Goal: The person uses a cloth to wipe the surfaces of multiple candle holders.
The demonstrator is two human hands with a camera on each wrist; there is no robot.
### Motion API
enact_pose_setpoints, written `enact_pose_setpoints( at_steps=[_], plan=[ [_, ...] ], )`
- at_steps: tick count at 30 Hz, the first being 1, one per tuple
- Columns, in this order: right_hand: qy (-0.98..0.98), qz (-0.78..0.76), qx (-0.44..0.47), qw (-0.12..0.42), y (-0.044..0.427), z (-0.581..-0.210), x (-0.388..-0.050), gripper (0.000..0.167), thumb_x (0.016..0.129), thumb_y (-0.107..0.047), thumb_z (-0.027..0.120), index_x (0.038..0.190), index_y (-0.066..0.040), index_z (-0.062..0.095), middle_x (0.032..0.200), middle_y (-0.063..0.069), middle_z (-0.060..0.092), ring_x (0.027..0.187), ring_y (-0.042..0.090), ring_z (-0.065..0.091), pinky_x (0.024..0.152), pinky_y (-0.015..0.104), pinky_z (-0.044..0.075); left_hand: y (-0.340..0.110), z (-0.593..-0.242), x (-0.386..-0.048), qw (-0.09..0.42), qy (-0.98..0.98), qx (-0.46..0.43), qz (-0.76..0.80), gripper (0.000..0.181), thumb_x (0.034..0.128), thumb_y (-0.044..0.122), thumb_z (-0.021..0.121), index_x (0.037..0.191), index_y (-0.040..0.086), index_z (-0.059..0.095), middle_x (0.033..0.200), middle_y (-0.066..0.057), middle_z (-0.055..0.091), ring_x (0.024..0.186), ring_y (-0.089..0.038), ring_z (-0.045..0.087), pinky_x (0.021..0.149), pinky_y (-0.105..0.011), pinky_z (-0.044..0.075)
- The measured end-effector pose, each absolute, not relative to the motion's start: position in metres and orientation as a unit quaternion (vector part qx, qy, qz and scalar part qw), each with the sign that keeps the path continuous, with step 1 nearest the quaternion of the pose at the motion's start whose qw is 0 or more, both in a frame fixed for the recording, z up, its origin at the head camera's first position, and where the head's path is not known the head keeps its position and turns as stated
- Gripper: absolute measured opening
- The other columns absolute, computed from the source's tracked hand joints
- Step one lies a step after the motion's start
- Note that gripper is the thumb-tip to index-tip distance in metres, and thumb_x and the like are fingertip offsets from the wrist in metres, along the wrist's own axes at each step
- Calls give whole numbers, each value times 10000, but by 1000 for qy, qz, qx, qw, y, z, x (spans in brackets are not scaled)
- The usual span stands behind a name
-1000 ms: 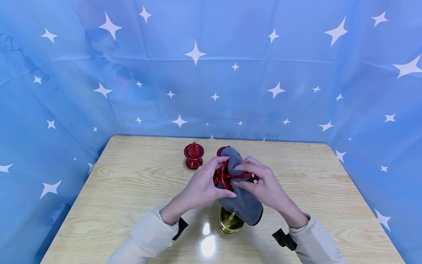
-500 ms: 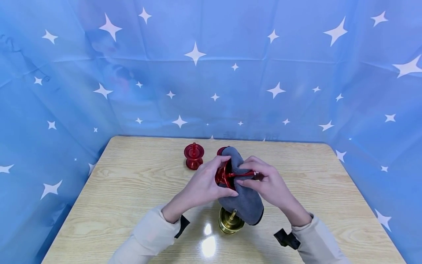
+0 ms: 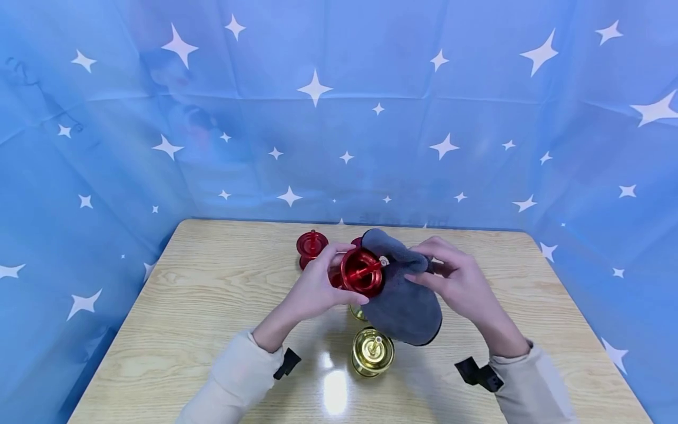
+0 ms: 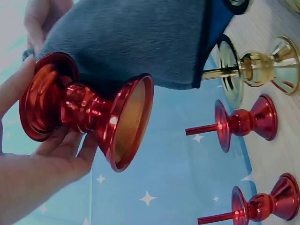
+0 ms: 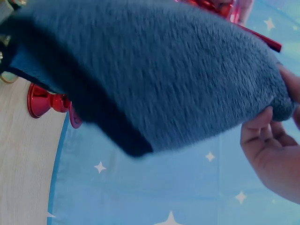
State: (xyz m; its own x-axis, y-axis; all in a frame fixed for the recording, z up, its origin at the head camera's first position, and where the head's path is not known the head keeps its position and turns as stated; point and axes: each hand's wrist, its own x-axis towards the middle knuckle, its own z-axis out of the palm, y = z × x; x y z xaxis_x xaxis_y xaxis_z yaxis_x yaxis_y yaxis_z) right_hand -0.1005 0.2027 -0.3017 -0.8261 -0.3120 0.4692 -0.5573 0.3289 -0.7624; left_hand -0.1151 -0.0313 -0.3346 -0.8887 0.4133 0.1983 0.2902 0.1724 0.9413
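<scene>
My left hand (image 3: 312, 290) grips a red metal candle holder (image 4: 77, 108) around its cup end, in the air above the table. In the head view its cup and central stem tilt toward the camera; the left wrist view shows its hollow base. My right hand (image 3: 466, 280) pinches a grey plush cloth (image 3: 405, 312) by a bunched part, just right of the holder. The cloth hangs down beside the red cup, clear of the stem's tip. Below the hands a gold candle holder (image 3: 372, 353) stands upright on the table.
A second gold candle holder (image 3: 358, 312) stands partly hidden behind the cloth and left hand. Two more red candle holders stand farther back, one at the left (image 3: 311, 244), the other (image 3: 356, 242) mostly covered. A blue star-printed curtain (image 3: 344, 118) surrounds the wooden table (image 3: 222, 282).
My right hand has drawn the cloth off the stem and moved right. The red candle holder has turned from pointing right to facing the camera. A second gold holder has come into view.
</scene>
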Motion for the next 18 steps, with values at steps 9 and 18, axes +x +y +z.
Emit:
enact_pose_setpoints(
  at_steps=[9,18],
  plan=[
    [-836,449,294,112,187,-311,-106,315,744,22,721,1045,-57,669,898,-5,575,709,115,480,540,221,416,-31,-329,-119,106,703,288,642,746,710,2,762,1353,40,385,1295,-121,482,1137,-204,509,905,-282,443],
    [-848,392,347,81,179,-315,-110,333,723,41,731,1033,-55,656,860,-16,550,716,118,463,579,248,409,-31,-326,-116,134,728,260,620,663,759,-3,717,1328,10,377,1288,-121,474,1201,-226,448,996,-338,361]
  ],
)
